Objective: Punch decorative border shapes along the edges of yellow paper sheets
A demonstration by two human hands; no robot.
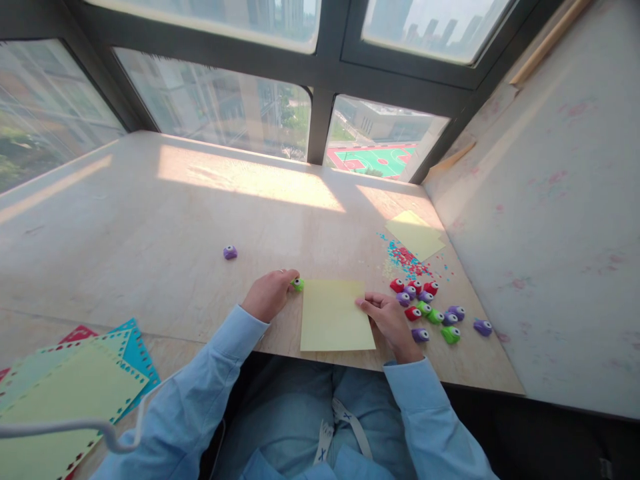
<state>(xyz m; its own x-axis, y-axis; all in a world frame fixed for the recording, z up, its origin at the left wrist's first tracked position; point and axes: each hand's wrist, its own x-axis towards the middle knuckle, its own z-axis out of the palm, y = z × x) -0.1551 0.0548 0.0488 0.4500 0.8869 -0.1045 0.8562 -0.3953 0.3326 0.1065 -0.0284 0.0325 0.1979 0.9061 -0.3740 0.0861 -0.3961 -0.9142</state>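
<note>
A plain pale yellow sheet of paper [334, 320] lies near the front edge of the table. At its upper left corner is a small green paper punch [297, 285] with a single eye, gripped in the fingers of my left hand [270, 293]. Whether the paper sits in the punch's slot, I cannot tell. On the opposite side, my right hand [389, 320] pinches the sheet's right edge between thumb and fingers. Just right of that hand, several red, purple and green punches [424, 308] stand in a loose cluster.
Red, blue and yellow paper bits [407, 260] are scattered beside more yellow sheets [415, 233]. A purple punch [230, 253] stands alone at left. Sheets with punched edges [75, 393] are stacked front left, under a white cable [113, 440]. Windows and a wall [560, 233] border the table.
</note>
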